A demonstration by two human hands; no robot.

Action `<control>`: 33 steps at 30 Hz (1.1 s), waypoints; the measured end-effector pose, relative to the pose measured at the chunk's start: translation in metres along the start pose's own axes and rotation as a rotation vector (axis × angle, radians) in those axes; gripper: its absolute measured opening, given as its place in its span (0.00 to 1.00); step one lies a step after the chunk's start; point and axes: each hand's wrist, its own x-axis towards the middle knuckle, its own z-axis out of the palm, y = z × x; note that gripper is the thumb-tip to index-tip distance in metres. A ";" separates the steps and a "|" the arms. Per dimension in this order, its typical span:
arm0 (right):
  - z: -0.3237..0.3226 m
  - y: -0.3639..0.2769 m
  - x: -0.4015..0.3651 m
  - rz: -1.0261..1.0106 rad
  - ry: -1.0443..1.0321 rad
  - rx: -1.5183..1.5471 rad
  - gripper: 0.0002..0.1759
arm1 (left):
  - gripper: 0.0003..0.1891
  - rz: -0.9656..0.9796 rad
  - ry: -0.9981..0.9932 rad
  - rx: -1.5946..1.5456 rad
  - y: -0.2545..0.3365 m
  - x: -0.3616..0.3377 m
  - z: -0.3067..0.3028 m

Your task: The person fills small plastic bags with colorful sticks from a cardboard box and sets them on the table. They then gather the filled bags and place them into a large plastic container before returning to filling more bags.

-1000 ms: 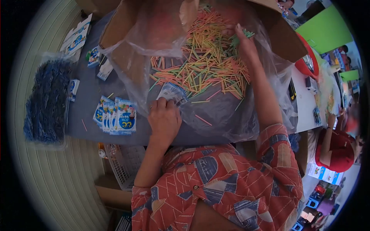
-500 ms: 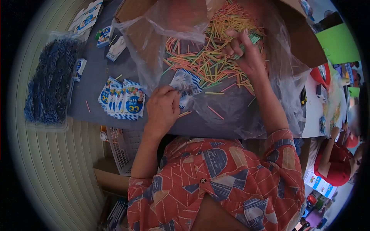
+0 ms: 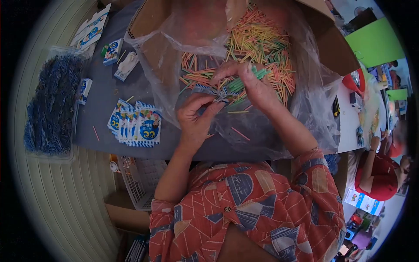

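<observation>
Both hands have come together since half a second ago: then the right hand was up in the pile, well apart from the left, and now it has dropped back toward the body to meet it.

Head view: the right hand point(image 3: 262, 89) is closed around a small bundle of green sticks point(image 3: 244, 81), thumb and fingers pinched on it. The far ends stick out past the knuckles toward the upper right. The left hand point(image 3: 196, 118) pinches a small blue-striped packet point(image 3: 208, 90) between thumb and curled fingers, holding it just above the clear plastic bag point(image 3: 314, 100). Whether the packet's mouth is held open cannot be told.

The bundle's long axis runs from upper right down to lower left, and its near ends point at the packet, touching it or just short of it. The packet lies to the left of the right hand's grip and slightly lower, in line with the sticks. The right hand is the nearer one to the sticks, the left to the packet.

Beyond the hands, the pile of coloured sticks point(image 3: 262, 41) lies on the plastic inside an open cardboard box point(image 3: 336, 48). One loose stick point(image 3: 240, 133) lies on the plastic near the wrists. On the grey table point(image 3: 100, 100) to the left sits a fanned row of packets point(image 3: 136, 126), with a bag of blue pieces point(image 3: 52, 105) farther out.
</observation>
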 end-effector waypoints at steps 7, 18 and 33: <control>-0.027 -0.003 -0.002 -0.089 0.098 0.133 0.39 | 0.10 -0.324 -0.008 -0.360 -0.016 0.025 0.044; -0.049 -0.001 -0.015 0.043 0.051 -0.040 0.20 | 0.09 -0.395 -0.014 -0.174 0.041 -0.026 -0.010; -0.185 0.076 0.047 0.706 -0.105 -1.453 0.22 | 0.18 0.176 -0.132 1.218 0.036 -0.027 -0.030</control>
